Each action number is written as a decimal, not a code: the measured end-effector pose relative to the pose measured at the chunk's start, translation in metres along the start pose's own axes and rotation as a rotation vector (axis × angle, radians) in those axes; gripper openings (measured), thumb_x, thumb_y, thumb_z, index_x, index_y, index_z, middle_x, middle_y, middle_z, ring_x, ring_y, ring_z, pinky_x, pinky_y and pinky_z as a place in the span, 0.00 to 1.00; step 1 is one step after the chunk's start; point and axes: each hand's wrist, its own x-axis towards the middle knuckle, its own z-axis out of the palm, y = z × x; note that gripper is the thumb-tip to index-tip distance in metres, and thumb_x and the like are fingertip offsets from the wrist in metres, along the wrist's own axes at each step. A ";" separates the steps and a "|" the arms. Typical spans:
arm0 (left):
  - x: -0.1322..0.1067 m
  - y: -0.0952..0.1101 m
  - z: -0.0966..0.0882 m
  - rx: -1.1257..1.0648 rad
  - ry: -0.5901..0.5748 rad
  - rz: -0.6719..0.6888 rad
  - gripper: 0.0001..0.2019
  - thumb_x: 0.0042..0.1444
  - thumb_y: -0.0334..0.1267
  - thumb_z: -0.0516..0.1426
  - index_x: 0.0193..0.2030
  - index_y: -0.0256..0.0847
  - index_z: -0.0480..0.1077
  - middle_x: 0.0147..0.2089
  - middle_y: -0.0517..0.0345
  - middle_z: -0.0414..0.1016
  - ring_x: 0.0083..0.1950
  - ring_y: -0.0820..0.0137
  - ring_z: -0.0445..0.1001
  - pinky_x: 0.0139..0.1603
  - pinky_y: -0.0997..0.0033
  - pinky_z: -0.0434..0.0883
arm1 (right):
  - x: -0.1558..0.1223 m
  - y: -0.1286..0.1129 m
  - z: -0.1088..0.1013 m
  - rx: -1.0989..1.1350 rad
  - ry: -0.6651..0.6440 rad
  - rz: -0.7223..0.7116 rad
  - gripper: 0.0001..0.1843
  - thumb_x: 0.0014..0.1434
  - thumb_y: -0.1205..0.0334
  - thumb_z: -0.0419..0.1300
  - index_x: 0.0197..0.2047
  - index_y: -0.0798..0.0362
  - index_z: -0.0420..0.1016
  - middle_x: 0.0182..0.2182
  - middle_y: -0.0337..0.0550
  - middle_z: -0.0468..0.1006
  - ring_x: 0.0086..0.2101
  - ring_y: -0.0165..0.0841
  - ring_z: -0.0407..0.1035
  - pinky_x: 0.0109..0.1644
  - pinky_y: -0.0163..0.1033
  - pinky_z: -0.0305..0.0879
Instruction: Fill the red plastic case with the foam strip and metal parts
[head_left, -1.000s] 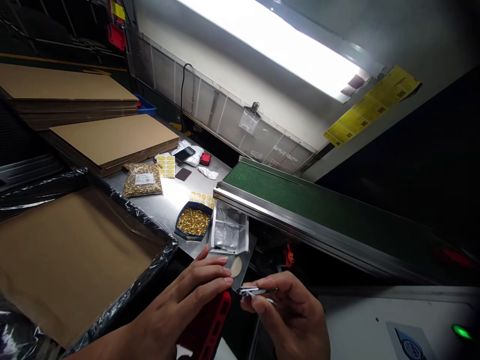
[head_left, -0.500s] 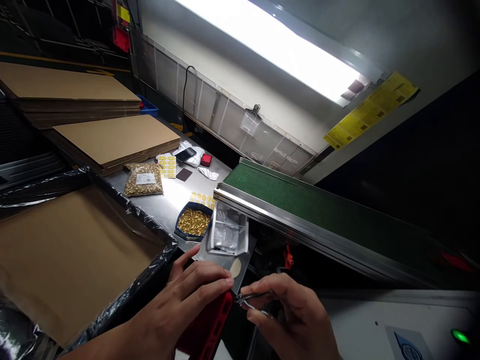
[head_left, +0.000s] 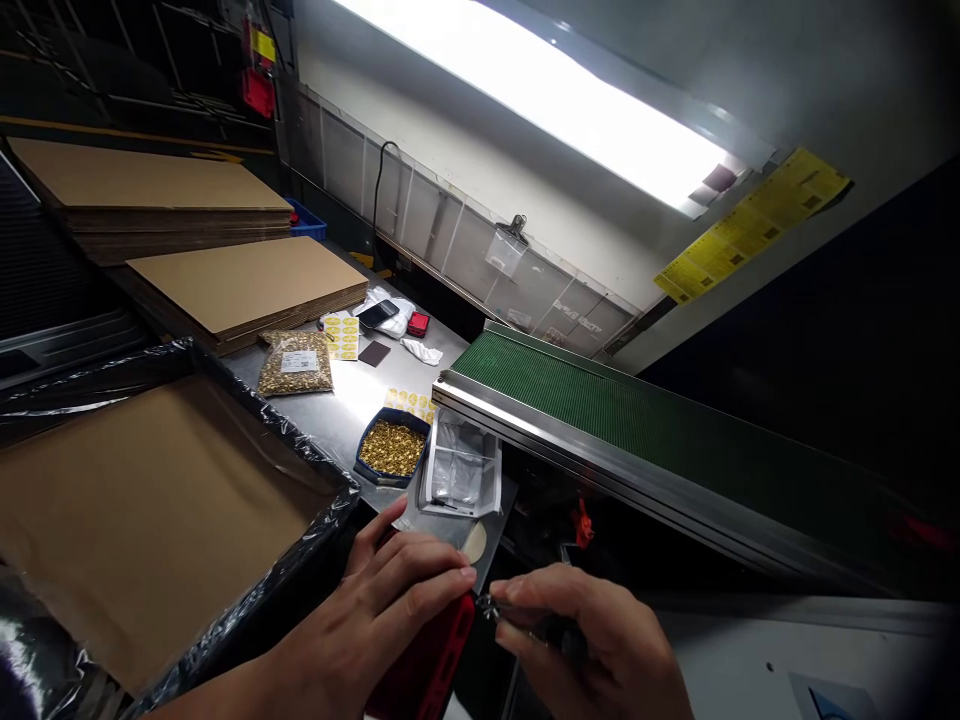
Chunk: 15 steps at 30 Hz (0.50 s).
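**Small metal part at the fingertips, long axis running left to right**

The right hand (head_left: 592,640) was pinched closed on the small metal part (head_left: 491,607). Its shiny end projected leftward, just beside the fingertips of the left hand (head_left: 397,610). The left hand lay with fingers extended and loosely together over a red plastic piece (head_left: 431,660), visibly gripping nothing.

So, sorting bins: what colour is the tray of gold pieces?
The tray is dark blue; head view.

Harsh glare from the overhead light strip (head_left: 540,95) — corners dark, edges warped.
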 end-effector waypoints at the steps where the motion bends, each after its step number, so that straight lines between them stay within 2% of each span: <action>1: 0.000 0.000 0.001 -0.016 0.016 -0.003 0.41 0.44 0.28 0.58 0.67 0.42 0.51 0.60 0.52 0.64 0.64 0.60 0.62 0.74 0.53 0.37 | -0.002 0.001 0.001 0.014 0.052 0.044 0.11 0.56 0.68 0.66 0.43 0.50 0.75 0.34 0.42 0.81 0.31 0.30 0.76 0.37 0.30 0.75; 4: 0.002 0.002 0.001 -0.056 0.067 -0.020 0.38 0.46 0.30 0.57 0.66 0.44 0.52 0.59 0.53 0.65 0.62 0.59 0.63 0.74 0.51 0.37 | -0.007 0.004 0.004 0.087 0.137 0.143 0.08 0.57 0.65 0.65 0.42 0.51 0.76 0.34 0.44 0.81 0.32 0.31 0.76 0.37 0.31 0.75; 10: 0.008 0.004 -0.001 -0.056 0.063 -0.047 0.38 0.44 0.27 0.55 0.65 0.46 0.52 0.56 0.54 0.67 0.59 0.60 0.66 0.73 0.51 0.36 | -0.009 0.005 0.005 0.122 0.074 0.168 0.10 0.55 0.66 0.66 0.42 0.49 0.77 0.32 0.41 0.80 0.31 0.30 0.75 0.38 0.32 0.75; 15: 0.008 0.004 0.000 -0.072 0.054 -0.061 0.38 0.45 0.29 0.56 0.66 0.46 0.53 0.58 0.54 0.65 0.59 0.59 0.65 0.73 0.51 0.38 | -0.006 0.008 0.004 0.100 0.054 0.148 0.10 0.55 0.63 0.67 0.42 0.50 0.77 0.32 0.41 0.80 0.30 0.30 0.75 0.37 0.32 0.75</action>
